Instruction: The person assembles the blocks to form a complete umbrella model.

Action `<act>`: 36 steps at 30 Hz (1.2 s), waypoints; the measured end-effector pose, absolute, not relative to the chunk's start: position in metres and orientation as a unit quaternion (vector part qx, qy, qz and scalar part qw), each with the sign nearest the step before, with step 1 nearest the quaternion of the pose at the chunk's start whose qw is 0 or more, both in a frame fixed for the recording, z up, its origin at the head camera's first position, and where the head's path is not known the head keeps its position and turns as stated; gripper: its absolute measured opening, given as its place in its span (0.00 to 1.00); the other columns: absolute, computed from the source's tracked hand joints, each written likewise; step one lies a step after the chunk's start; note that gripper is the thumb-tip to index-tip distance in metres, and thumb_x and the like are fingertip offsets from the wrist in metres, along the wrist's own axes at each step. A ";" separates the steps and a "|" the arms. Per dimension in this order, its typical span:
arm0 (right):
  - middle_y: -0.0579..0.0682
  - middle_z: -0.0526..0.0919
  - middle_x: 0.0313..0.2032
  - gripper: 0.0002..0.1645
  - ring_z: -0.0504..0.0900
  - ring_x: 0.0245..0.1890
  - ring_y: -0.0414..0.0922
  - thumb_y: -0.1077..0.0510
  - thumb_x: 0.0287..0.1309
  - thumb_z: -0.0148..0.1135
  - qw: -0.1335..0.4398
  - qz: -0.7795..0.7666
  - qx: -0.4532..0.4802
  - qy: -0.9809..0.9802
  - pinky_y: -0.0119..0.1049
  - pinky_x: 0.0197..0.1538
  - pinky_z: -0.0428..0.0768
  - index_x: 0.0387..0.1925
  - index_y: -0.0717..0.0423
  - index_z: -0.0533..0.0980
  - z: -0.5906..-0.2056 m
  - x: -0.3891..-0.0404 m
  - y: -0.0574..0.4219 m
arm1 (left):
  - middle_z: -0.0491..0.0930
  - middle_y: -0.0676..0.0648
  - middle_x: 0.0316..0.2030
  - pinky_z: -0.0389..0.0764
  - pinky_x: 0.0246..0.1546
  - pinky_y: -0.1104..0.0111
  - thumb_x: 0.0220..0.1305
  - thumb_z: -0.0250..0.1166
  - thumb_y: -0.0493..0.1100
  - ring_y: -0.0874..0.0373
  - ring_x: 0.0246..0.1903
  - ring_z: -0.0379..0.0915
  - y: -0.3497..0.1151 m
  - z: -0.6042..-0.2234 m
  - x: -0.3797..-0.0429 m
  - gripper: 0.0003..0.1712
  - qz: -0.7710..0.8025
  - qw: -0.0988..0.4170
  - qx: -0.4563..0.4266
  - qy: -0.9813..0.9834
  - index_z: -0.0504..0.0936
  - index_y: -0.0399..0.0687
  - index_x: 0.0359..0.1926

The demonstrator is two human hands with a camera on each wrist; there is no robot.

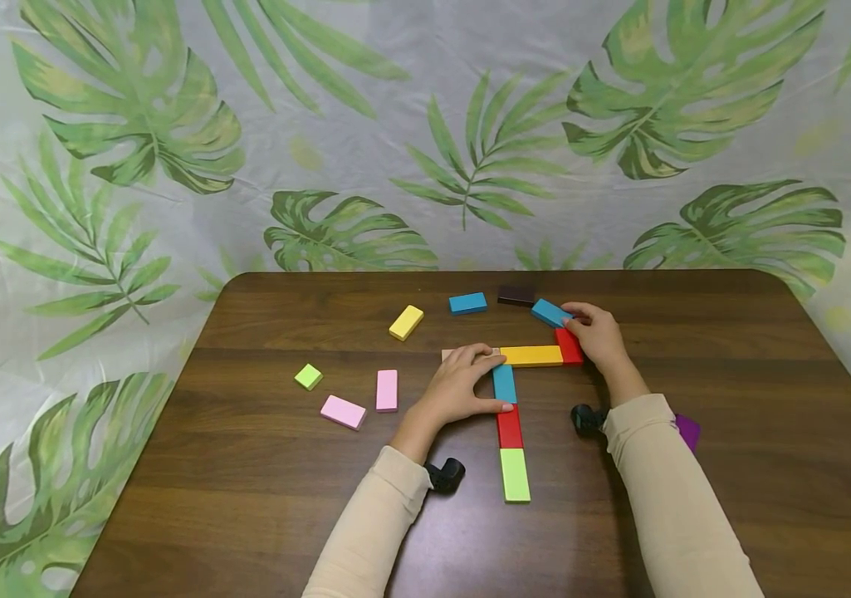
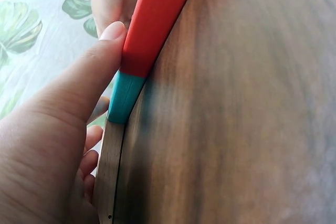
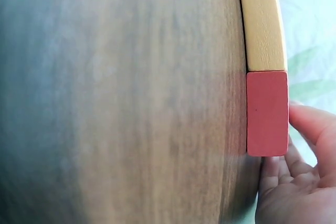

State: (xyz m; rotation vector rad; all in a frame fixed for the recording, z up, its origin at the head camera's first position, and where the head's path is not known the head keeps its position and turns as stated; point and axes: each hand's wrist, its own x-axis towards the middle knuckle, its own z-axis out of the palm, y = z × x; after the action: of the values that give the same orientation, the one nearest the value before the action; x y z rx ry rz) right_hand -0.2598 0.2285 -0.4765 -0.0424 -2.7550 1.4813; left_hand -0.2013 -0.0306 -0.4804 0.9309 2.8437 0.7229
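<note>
My left hand [image 1: 458,386] spreads over a row of blocks on the table. Its thumb touches a red block [image 1: 510,428], and its other fingers lie by a plain wooden block [image 1: 447,355] and a turquoise-blue block [image 1: 504,384]. A lime block [image 1: 515,476] ends that row nearest me. My right hand [image 1: 599,339] pinches the right end of a blue block [image 1: 548,312] between thumb and finger. Just in front of this blue block, a second red block [image 3: 267,114] abuts the end of a yellow block [image 1: 531,356]. The right fingertips are partly hidden.
Loose on the table [image 1: 246,498] lie a dark block [image 1: 516,296], another blue block [image 1: 467,303], a light yellow block [image 1: 406,322], two pink blocks [image 1: 387,390] and a small lime block [image 1: 309,377]. A purple block [image 1: 688,432] is partly behind the right sleeve.
</note>
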 end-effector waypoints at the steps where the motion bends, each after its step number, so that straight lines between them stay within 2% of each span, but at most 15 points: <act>1: 0.64 0.71 0.49 0.19 0.69 0.47 0.58 0.60 0.63 0.50 0.005 0.474 -0.012 -0.881 0.48 0.48 0.69 0.55 0.62 0.70 -0.476 -0.260 0.229 | 0.60 0.53 0.59 0.54 0.59 0.62 0.45 0.62 0.69 0.58 0.60 0.50 -0.031 -0.480 -0.201 0.44 0.235 0.032 0.302 0.923 0.65 0.60 0.62; 32: 0.66 0.70 0.51 0.20 0.69 0.47 0.58 0.60 0.63 0.50 -0.009 0.483 -0.001 -0.876 0.47 0.48 0.69 0.55 0.64 0.69 -0.472 -0.260 0.230 | 0.59 0.53 0.59 0.54 0.59 0.62 0.45 0.62 0.69 0.58 0.60 0.50 -0.031 -0.480 -0.202 0.44 0.234 0.034 0.300 0.924 0.65 0.60 0.63; 36: 0.65 0.70 0.51 0.20 0.69 0.48 0.58 0.60 0.62 0.52 0.004 0.483 0.004 -0.876 0.47 0.49 0.69 0.54 0.65 0.69 -0.472 -0.260 0.230 | 0.60 0.53 0.59 0.55 0.59 0.63 0.45 0.62 0.69 0.58 0.59 0.51 -0.031 -0.480 -0.202 0.44 0.233 0.032 0.302 0.924 0.65 0.60 0.63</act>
State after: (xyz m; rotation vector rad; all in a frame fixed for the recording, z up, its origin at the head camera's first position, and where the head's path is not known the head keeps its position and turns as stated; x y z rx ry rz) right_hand -0.2604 0.2295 -0.4717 0.0118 -2.7447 1.5131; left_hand -0.2017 -0.0306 -0.4805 0.9288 2.8455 0.7161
